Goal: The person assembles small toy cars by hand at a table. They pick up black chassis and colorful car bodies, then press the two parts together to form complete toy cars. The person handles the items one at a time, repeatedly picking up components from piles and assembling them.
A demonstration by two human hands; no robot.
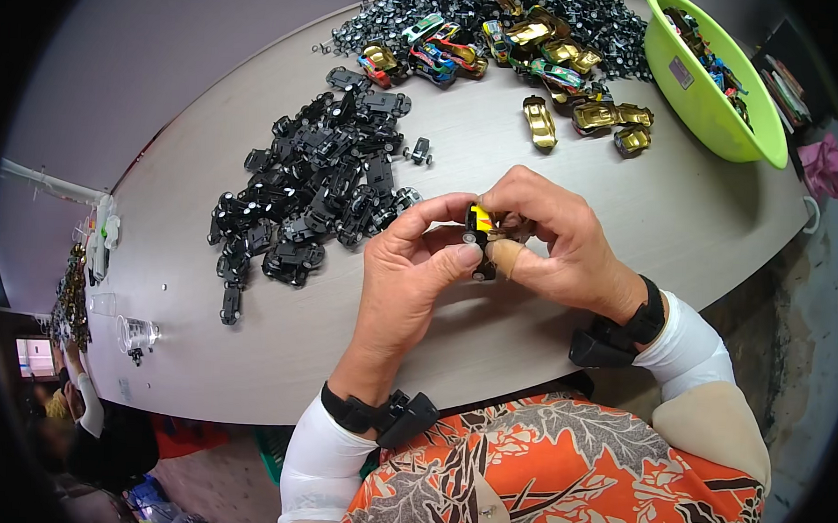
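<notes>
Between my two hands is a small toy car (483, 218) with a yellow and black body; a dark underside with wheels shows at its lower end. My left hand (405, 266) is closed on it from the left, the thumb along its near side. My right hand (570, 238) pinches it from the right, and its thumb has a tan wrap. The fingers hide much of the car. Left of my hands lies a heap of black toy car chassis (325, 159). One loose chassis (422, 151) sits beyond my left fingers. Gold car bodies (539, 123) lie beyond my right hand.
Multicoloured car bodies (437, 61) lie before a wide bank of small wheel parts (383, 24). A lime-green basin (770, 137) with more bodies stands at the far right. A clear plastic cup (138, 331) is at the left. Another person's arm (88, 404) shows at the lower left.
</notes>
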